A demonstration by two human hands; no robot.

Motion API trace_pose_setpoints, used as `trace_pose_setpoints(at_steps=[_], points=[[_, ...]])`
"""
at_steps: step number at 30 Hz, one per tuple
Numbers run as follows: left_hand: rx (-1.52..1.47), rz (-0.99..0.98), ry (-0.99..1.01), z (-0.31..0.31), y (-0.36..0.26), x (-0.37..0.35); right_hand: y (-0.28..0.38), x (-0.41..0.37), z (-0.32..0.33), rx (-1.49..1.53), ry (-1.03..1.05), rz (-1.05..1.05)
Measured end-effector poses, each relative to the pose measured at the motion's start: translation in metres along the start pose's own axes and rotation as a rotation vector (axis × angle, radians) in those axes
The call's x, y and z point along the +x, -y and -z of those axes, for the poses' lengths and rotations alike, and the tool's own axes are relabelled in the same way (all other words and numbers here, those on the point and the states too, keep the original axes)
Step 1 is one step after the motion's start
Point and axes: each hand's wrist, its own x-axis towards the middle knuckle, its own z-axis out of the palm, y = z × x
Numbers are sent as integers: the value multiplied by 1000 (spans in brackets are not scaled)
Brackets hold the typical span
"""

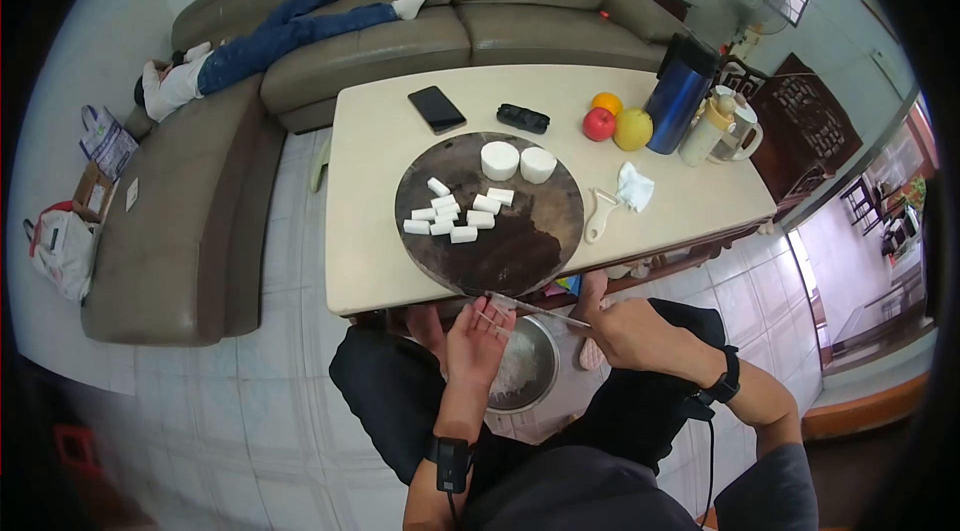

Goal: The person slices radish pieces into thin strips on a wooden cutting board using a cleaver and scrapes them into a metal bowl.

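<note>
My right hand [640, 336] is wrapped round the handle of a knife [550, 314]. Its thin blade points left and reaches my left hand [475, 346] at the fingers. That hand is palm up with its fingers apart; a few pale thin streaks show on it, too small to name. Below both hands, a metal bowl [550, 386] on the floor holds whitish shreds. Just beyond them is a round dark cutting board [500, 261]. On it lie two thick white radish-like rounds [499, 161] and several short white sticks [463, 234].
The cream table [370, 181] carries a phone [437, 109], a black case [523, 118], fruit [632, 129], a blue flask [682, 96], jugs [708, 131], a peeler [600, 216] and crumpled tissue [634, 187]. A person [290, 31] lies on the sofa [370, 51] behind.
</note>
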Motion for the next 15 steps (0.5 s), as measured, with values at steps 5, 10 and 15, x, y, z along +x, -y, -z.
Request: trace_pose_setpoints(at_steps=[5,10,15], points=[[105,-23,37,6,4,2,-6,-23,-13,175,-79,-8],[234,-25,14,13,9,1,-12,-40,-28,609,29,-207],[474,-50,148,11,19,-11,-11,-52,-47,986,147,-364]])
